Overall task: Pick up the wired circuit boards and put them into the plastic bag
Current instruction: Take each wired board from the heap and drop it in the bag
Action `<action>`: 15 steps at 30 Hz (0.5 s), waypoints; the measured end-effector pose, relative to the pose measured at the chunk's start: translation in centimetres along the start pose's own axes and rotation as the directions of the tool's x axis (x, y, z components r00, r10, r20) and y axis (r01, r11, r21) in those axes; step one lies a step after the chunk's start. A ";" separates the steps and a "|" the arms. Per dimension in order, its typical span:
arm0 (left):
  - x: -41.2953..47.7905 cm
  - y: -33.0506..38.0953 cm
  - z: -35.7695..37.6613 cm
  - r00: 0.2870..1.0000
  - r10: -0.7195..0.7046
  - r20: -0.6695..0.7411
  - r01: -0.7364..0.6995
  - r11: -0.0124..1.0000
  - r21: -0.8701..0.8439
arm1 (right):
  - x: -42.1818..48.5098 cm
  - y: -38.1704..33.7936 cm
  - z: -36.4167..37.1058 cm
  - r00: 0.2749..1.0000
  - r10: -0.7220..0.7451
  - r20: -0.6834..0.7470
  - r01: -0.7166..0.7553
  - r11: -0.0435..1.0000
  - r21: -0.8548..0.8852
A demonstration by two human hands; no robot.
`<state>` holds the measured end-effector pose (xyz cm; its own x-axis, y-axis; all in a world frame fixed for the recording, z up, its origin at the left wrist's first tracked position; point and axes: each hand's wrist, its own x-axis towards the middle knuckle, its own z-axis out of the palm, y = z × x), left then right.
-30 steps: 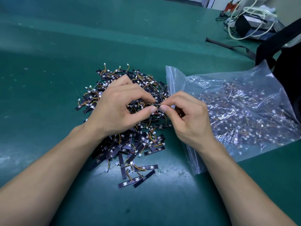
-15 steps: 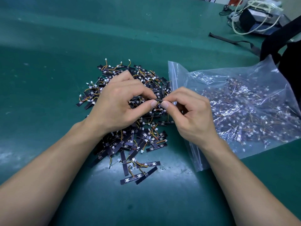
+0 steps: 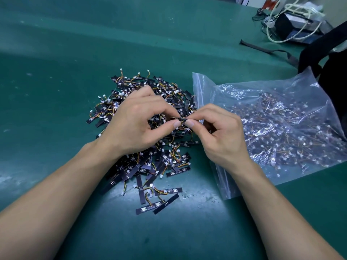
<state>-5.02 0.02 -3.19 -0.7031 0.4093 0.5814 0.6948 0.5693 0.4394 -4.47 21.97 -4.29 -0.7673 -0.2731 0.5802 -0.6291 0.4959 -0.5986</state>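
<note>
Left hand sits curled at centre frame, thumb and forefinger pinching one end of a thin black wired circuit board. The right hand comes in from the right and nips the other end the same way, remaining fingers folded into the palm. The two thumb tips are just beside each other under the strip. The board is held level above the pile of boards, a dark heap of strips with orange and yellow leads and white plugs that spreads from upper centre down to lower centre of the green mat. A few loose strips lie apart at its lower edge. Right of the hands lies the plastic bag, clear and crinkled, with its zip mouth facing the pile and many boards already showing through the film. The right wrist lies over the bag's lower left corner. Against half a second ago, almost nothing has changed: same double pinch, same spot over the heap, with the pile and the bag lying where they were. Against a full second ago, the whole scene sits a touch higher in the frame, a small shift of view. In the upper right corner, white cables loop over a box, a black strap trails across the mat, and a dark bag fills the right edge.
</note>
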 end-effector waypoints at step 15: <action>0.0 0.0 0.1 1.000 0.003 -0.007 -0.003 1.000 -0.022 | 0.1 0.2 0.1 1.000 -0.011 0.008 0.011 1.000 0.017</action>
<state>-5.08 0.10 -3.27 -0.7001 0.4059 0.5875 0.7001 0.5521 0.4529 -4.65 21.94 -4.43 -0.7613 -0.2850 0.5825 -0.6395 0.4786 -0.6016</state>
